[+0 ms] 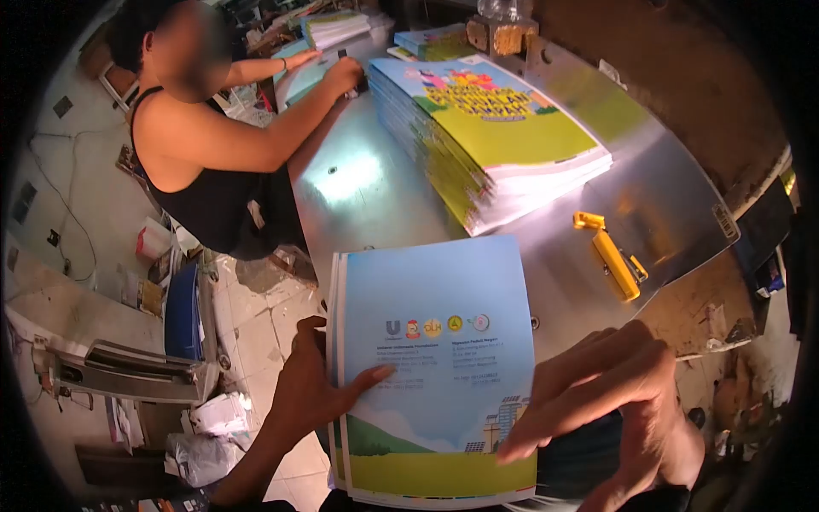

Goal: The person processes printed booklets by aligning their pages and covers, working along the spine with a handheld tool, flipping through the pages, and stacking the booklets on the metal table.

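Observation:
A small stack of booklets (426, 290), blue above and green below with a row of logos, lies against the near table edge, over my lap. My left hand (328, 375) grips its left side, the thumb on top of the cover. Over the lower right part hovers my right hand (606, 401), its fingers stretched out and apart, holding nothing. Beyond the booklets stands a tall pile of similar booklets (503, 111) with a colourful front cover. A yellow stapler (616, 263) lies on the metal table (358, 205), right of the pile.
Across the table's left side, a person (213, 145) in a black top has both arms over the tabletop. More booklets (337, 28) lie at the far end, near a block-like object (503, 36). Plastic bags (205, 456) and other items are on the floor at left.

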`<state>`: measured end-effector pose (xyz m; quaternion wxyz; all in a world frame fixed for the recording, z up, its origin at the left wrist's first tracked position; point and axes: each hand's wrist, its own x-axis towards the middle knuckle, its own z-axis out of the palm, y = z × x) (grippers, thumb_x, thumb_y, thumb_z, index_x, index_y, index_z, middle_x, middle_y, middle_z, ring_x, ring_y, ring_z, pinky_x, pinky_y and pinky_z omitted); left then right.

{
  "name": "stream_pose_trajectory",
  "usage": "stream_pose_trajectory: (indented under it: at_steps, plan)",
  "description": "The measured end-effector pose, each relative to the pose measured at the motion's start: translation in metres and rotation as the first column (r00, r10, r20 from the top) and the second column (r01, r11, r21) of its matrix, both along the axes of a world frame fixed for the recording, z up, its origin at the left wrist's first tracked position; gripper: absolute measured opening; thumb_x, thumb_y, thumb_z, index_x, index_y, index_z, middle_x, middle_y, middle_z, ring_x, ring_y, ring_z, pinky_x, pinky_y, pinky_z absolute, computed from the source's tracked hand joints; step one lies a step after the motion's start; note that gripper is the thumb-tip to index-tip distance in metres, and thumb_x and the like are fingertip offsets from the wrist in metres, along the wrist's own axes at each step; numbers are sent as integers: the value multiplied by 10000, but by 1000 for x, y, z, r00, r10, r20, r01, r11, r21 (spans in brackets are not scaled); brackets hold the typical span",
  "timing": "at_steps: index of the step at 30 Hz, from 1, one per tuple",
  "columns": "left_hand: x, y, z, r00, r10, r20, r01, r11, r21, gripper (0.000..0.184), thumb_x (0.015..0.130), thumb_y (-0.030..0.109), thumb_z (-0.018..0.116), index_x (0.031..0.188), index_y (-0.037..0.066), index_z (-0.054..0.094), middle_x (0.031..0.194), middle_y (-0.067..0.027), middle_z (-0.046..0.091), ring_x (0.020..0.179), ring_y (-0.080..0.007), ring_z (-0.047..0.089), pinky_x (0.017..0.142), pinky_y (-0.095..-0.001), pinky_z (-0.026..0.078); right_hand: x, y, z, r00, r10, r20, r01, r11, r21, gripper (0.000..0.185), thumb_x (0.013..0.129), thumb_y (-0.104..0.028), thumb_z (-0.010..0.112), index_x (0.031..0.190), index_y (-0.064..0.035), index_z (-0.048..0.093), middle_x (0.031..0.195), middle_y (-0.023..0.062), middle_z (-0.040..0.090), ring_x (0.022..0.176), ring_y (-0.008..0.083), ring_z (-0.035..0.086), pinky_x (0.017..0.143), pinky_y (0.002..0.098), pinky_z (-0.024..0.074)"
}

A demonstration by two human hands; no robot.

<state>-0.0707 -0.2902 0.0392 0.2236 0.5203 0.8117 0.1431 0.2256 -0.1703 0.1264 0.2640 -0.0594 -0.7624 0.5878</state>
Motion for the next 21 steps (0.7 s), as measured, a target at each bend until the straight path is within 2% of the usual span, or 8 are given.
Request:
stream_pose_trajectory:
  at_steps: [2,4,6,8,12,13,15,21]
  plan:
    - [-9,-13,-20,919,-13,394,-55,986,159,745,838,303,851,1301,-29,371,1140,-270,677,1020,-339,714,829,-437,603,-11,0,-2,993,119,-26,-120,992,-48,528,728,-385,906,1079,-19,763,852,103,737,727,182,705,612,295,544]
    - [-20,-14,-20,864,55,501,-95,994,55,682,807,261,877,1249,-59,468,1086,-255,711,976,-315,738,843,-410,611,-16,-1,-9,983,184,-26,-185,981,-63,429,725,-292,912,1024,-21,765,826,89,728,736,176,705,600,293,550]
    - [-21,-12,-5,860,76,505,-116,992,49,596,814,255,867,1191,-59,529,1028,-243,732,919,-303,751,798,-398,621,-24,-6,-22,944,270,-190,-290,953,-89,423,755,-325,907,988,-8,751,810,95,721,714,178,693,594,296,547]
    - [-25,-13,-3,864,102,493,-156,985,70,548,820,240,856,1174,-51,557,984,-235,745,857,-295,759,752,-391,626,-29,-13,-37,926,161,-342,-146,987,70,716,660,-608,897,1054,-27,754,756,43,700,623,95,640,499,221,473]
    - [-43,-15,3,987,-128,96,96,954,284,394,862,169,816,1095,-45,582,942,-211,753,808,-230,762,664,-345,606,-22,-2,-29,943,268,-195,-266,963,39,639,608,-491,962,1000,-30,755,811,66,702,683,144,648,599,278,492]
    - [-42,-15,10,983,14,182,-57,969,239,301,909,144,767,1078,-34,593,884,-161,759,767,-181,751,648,-305,589,-19,-2,-22,980,186,-68,-186,983,3,531,657,-339,955,1042,-29,759,847,90,724,703,160,679,596,271,511]
    - [-43,-17,32,883,105,458,-190,971,144,295,965,182,686,1165,-15,596,903,-134,754,728,-158,731,652,-261,576,-22,-1,-18,993,7,114,-15,998,69,351,756,-139,909,1052,-26,757,911,107,751,761,184,718,612,273,563]
    - [-26,-14,50,230,-139,963,-238,952,194,627,937,96,620,1501,-47,385,1296,-170,630,1095,-214,674,943,-343,549,-54,-18,-29,919,-357,165,322,924,207,358,847,-130,824,1136,37,696,1052,181,738,934,265,740,703,354,629]
